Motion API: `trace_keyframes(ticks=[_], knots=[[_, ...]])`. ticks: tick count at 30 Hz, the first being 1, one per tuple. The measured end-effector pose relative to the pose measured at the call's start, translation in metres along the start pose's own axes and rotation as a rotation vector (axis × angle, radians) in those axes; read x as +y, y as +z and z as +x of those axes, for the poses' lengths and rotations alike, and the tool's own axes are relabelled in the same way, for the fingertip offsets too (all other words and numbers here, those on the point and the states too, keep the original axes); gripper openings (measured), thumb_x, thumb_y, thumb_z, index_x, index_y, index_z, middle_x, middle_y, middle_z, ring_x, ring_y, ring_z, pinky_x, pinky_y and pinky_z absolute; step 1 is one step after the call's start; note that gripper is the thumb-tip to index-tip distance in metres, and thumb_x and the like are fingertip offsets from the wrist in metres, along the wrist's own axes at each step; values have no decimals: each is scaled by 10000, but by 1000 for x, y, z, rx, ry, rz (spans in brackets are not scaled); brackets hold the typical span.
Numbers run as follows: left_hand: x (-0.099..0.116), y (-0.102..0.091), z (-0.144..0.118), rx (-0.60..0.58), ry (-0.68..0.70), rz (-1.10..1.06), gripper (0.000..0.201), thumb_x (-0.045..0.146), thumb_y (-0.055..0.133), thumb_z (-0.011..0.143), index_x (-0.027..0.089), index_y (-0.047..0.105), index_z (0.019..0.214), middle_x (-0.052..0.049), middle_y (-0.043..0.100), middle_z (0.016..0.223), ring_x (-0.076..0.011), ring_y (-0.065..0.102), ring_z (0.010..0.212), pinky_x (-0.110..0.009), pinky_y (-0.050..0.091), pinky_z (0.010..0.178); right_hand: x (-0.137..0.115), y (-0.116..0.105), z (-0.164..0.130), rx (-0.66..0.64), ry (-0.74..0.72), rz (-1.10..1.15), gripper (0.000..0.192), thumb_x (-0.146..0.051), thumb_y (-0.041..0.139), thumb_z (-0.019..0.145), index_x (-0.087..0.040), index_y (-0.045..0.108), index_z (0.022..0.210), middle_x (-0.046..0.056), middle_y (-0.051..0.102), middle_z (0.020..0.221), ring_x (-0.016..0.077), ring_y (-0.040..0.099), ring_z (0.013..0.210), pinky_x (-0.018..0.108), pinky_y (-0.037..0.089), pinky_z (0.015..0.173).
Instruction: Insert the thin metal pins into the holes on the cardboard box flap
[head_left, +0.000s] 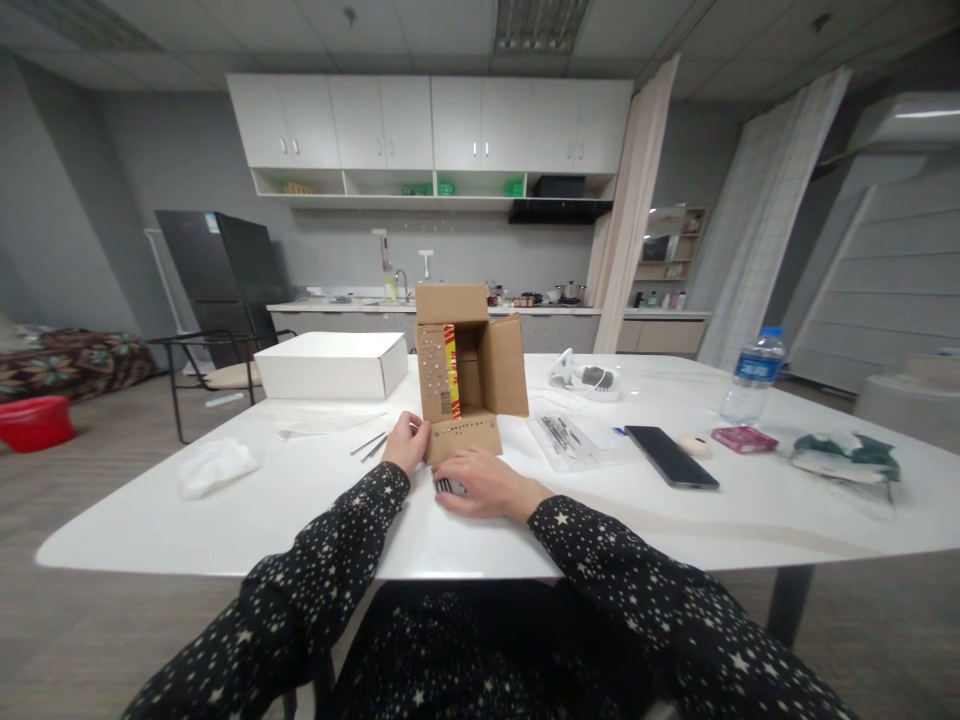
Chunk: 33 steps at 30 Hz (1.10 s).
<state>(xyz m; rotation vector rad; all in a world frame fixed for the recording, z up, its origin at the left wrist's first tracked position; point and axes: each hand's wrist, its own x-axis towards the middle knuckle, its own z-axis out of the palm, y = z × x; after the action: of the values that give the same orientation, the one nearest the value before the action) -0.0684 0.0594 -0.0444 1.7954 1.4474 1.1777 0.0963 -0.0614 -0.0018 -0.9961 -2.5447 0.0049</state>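
A brown cardboard box (504, 365) stands on the table with its opening facing me and its flaps spread. Small shiny dots cover the left flap (433, 372), and a row of them runs along the front flap (469, 436). Red-and-yellow tape (451, 365) edges the left flap. My left hand (407, 443) is closed at the front flap's left edge, fingertips on the cardboard. Just in front of that flap, my right hand (484, 484) curls round a small grey object with dark stripes (450, 486); the palm hides most of it.
Left are a white box (330, 365), thin metal tools (373, 446) and a crumpled white bag (216, 468). Right lie a clear plastic packet (568, 442), a phone (670, 456), a pink packet (744, 439), a water bottle (754, 375) and a green-and-white wrapper (847, 458). White device behind (585, 378).
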Motion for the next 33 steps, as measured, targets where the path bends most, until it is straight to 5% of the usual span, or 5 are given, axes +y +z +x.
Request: trace_keyframes(ticks=[19, 33], knots=[[-1, -4, -6, 23, -37, 14, 197, 397, 500, 764, 207, 448, 750, 38, 561, 564, -117, 515, 519, -238, 388, 559, 2, 23, 11, 51, -25, 26, 260, -329, 558, 830, -162, 626, 1017, 70, 644, 961, 191, 538, 945, 338, 392, 844], [-10, -20, -8, 1, -33, 26, 169, 383, 477, 778, 218, 443, 762, 40, 553, 554, -126, 527, 534, -239, 378, 572, -19, 23, 22, 24, -9, -16, 255, -317, 570, 817, -153, 646, 997, 82, 662, 909, 193, 562, 894, 334, 393, 822]])
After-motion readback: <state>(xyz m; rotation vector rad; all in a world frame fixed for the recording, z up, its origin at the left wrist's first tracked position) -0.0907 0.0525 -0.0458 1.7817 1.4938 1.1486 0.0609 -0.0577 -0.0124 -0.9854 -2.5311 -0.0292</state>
